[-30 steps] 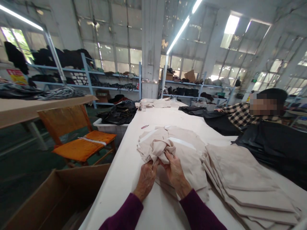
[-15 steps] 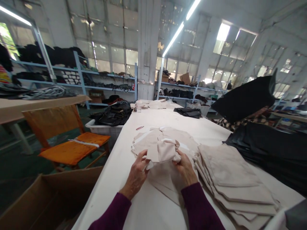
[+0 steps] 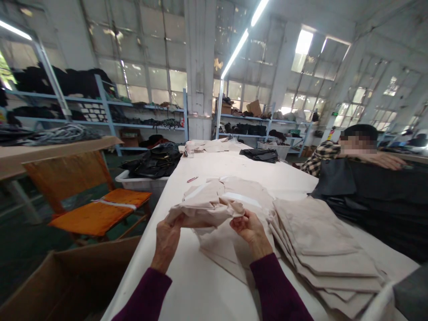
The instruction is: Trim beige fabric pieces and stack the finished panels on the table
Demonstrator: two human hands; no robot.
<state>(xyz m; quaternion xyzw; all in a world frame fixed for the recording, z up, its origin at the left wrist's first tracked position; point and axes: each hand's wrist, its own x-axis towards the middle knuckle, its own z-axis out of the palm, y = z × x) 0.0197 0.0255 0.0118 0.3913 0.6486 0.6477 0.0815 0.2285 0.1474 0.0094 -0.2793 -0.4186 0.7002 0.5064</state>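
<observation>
A crumpled beige fabric piece is stretched between my two hands, a little above the table. My left hand pinches its left end, the fingertips partly covered by cloth. At the opposite end, my right hand grips an edge between thumb and fingers. Beneath and behind it lie flat beige pieces, with a white strip on them. To the right of my right hand sits a stack of folded beige fabric.
A white-topped table runs ahead. A small red tool lies near its left edge. Black fabric is piled at right, where another person's hand rests. An orange chair and a cardboard box stand left.
My hands have moved apart, the left one going left, and the bunched fabric is now drawn out wider. At right, the raised black sheet has come down, revealing the other person.
</observation>
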